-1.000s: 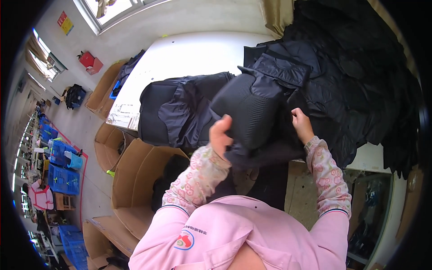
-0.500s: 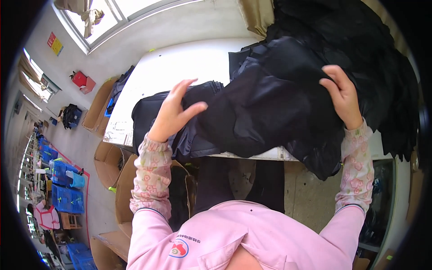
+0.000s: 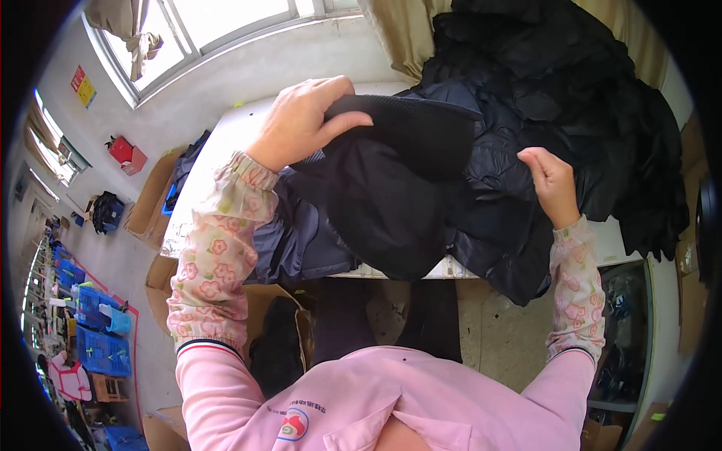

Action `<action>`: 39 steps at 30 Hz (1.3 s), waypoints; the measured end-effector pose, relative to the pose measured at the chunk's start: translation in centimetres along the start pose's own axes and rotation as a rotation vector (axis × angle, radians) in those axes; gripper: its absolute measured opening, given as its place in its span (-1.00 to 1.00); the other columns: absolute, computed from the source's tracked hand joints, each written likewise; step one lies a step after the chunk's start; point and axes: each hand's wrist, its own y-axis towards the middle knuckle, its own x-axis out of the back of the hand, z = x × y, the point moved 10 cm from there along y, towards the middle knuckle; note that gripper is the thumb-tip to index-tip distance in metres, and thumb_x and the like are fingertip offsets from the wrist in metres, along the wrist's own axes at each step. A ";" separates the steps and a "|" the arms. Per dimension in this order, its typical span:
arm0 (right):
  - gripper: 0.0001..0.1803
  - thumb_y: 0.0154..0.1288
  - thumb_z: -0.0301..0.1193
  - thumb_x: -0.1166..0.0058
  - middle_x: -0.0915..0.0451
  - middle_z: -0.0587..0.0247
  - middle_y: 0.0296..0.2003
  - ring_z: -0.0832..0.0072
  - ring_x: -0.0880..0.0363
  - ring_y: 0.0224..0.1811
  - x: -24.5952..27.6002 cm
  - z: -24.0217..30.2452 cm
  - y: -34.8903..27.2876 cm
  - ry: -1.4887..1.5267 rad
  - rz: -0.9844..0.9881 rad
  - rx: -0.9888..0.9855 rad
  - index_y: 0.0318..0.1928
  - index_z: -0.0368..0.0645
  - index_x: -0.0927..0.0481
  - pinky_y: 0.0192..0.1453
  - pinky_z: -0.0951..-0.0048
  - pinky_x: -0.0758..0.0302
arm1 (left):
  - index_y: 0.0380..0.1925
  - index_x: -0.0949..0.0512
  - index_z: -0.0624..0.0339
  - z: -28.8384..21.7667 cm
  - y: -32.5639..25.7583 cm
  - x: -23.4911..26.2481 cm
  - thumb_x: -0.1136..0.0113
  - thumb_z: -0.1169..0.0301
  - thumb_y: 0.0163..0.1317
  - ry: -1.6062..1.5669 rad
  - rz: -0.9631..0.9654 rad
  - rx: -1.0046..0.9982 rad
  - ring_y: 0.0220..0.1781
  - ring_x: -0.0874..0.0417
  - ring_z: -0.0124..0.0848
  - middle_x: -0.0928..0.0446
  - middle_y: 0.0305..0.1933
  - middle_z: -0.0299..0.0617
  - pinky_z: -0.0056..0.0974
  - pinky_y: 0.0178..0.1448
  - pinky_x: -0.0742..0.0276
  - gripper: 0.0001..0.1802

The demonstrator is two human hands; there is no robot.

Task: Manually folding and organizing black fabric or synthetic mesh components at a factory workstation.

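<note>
Lifted since the earlier frame, one edge of the black garment (image 3: 387, 203) is rising in my left grip (image 3: 301, 120), pinched between thumb and fingers.
The rest is draping over dark clothes (image 3: 301, 233) on the worktop (image 3: 226, 139); my right grip (image 3: 554, 186) is curling just beside it, whether pinching cloth I cannot tell.

On my feed I see black cloth (image 3: 387, 199) finely mesh-patterned along its top, dark navy garments (image 3: 492, 165), a white tabletop (image 3: 216, 143), cream sleeve covers (image 3: 218, 259) with pink flowers, a pink shirt (image 3: 361, 379), beige curtains (image 3: 402, 37), blue crates (image 3: 109, 353), a red-and-yellow sign (image 3: 83, 86).
</note>
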 end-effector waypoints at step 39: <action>-0.71 0.31 -0.40 -0.10 -0.63 0.18 -0.30 0.46 -0.60 -0.33 -10.0 25.0 23.2 1.117 0.349 0.223 -0.03 -0.31 -0.58 -0.29 0.50 -0.52 | -0.16 -0.50 0.27 6.7 -28.9 -13.5 -0.07 0.23 0.32 -2.010 -0.847 1.293 -0.34 -0.54 -0.37 -0.52 -0.27 -0.07 -0.31 -0.21 -0.59 -0.70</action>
